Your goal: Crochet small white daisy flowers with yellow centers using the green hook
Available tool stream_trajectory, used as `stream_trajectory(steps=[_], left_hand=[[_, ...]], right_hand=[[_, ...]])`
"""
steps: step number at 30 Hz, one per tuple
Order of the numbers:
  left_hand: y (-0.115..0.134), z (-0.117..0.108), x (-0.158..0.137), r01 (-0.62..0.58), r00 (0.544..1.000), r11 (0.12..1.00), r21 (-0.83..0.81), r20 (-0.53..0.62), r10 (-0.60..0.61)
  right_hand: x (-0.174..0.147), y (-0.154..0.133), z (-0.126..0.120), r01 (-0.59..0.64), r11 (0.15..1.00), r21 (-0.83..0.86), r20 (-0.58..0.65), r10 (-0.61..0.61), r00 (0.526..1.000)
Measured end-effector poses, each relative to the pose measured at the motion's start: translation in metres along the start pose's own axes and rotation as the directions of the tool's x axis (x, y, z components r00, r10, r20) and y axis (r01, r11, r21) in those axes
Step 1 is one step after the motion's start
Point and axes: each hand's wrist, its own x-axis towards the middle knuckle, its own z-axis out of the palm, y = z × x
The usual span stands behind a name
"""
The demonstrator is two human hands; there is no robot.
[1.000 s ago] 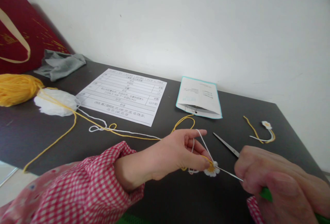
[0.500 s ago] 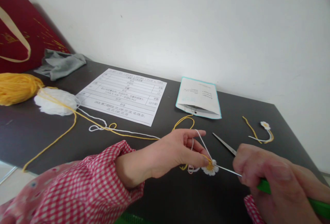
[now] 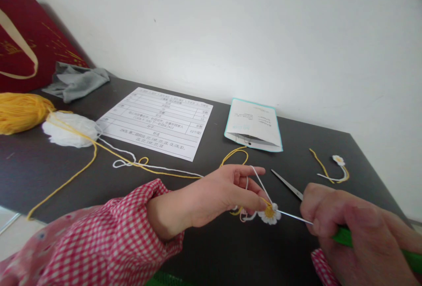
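My left hand (image 3: 227, 196) pinches a small crocheted flower (image 3: 271, 216) with a yellow centre and white petals. White yarn (image 3: 261, 185) runs taut from the raised left index finger down to the flower. My right hand (image 3: 349, 229) is closed around a crochet hook (image 3: 294, 217) with a green handle, and the hook's metal tip meets the flower's edge. A pink stitch marker (image 3: 243, 215) and loose yarn ends hang beside the flower, under the left fingers. Scissors (image 3: 286, 183) lie on the table just behind the right hand, which hides their handles.
A yellow yarn skein (image 3: 23, 112) and a white yarn skein (image 3: 69, 131) lie at the left, strands trailing across the dark table (image 3: 211, 242). Behind are a printed sheet (image 3: 158, 123), a white pouch (image 3: 253, 123), a grey cloth (image 3: 79, 81) and a red bag (image 3: 36, 35). A finished small flower (image 3: 338, 160) lies right.
My right hand and the hook have shifted slightly to the right. The flower has moved a little with them, still pinched in my left hand.
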Motion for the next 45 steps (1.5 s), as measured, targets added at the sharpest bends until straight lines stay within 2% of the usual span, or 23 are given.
stream_trajectory(steps=[2,4,9,14,20,25,29,32,37,41,45], left_hand=[[0.000,0.000,0.000,0.001,1.000,1.000,0.002,0.000,-0.001],[0.000,0.000,0.000,0.004,1.000,1.000,0.000,-0.002,-0.004],[-0.001,-0.001,0.001,0.007,1.000,1.000,-0.014,0.004,-0.007],[0.000,-0.001,0.000,0.007,1.000,1.000,-0.023,0.011,-0.007],[0.003,0.002,-0.003,-0.006,1.000,0.997,-0.075,-0.003,0.006],[0.005,0.005,-0.004,-0.106,0.992,0.984,-0.140,-0.076,0.096],[0.005,0.008,-0.004,-0.237,0.968,0.955,-0.177,-0.131,0.215],[0.005,0.009,-0.005,-0.291,0.952,0.941,-0.173,-0.146,0.268],[0.007,0.009,-0.007,-0.295,0.953,0.942,-0.160,-0.118,0.279],[0.007,0.008,-0.007,-0.299,0.950,0.945,-0.135,-0.131,0.282],[0.006,0.009,-0.005,-0.313,0.943,0.942,-0.118,-0.155,0.294]], right_hand=[[0.003,-0.003,0.002,0.093,0.990,-0.102,-0.016,-0.095,0.995],[0.005,-0.005,0.004,0.119,0.985,-0.124,-0.030,-0.124,0.992],[0.006,-0.007,0.006,0.087,0.992,-0.095,-0.043,-0.091,0.995],[0.009,-0.005,0.008,0.031,0.996,0.083,-0.109,-0.022,0.994],[0.017,-0.005,0.009,0.015,0.991,0.135,-0.151,0.006,0.988],[0.020,0.002,0.011,-0.026,0.979,0.200,-0.098,0.046,0.994],[0.018,0.011,0.011,-0.088,0.982,0.164,0.018,0.087,0.996],[0.015,0.016,0.010,-0.151,0.974,0.171,0.080,0.139,0.987],[0.017,0.016,0.009,-0.224,0.941,0.252,0.087,0.209,0.974],[0.021,0.011,0.014,-0.299,0.884,0.360,0.126,0.271,0.954],[0.026,0.008,0.020,-0.321,0.848,0.421,0.109,0.304,0.947]])
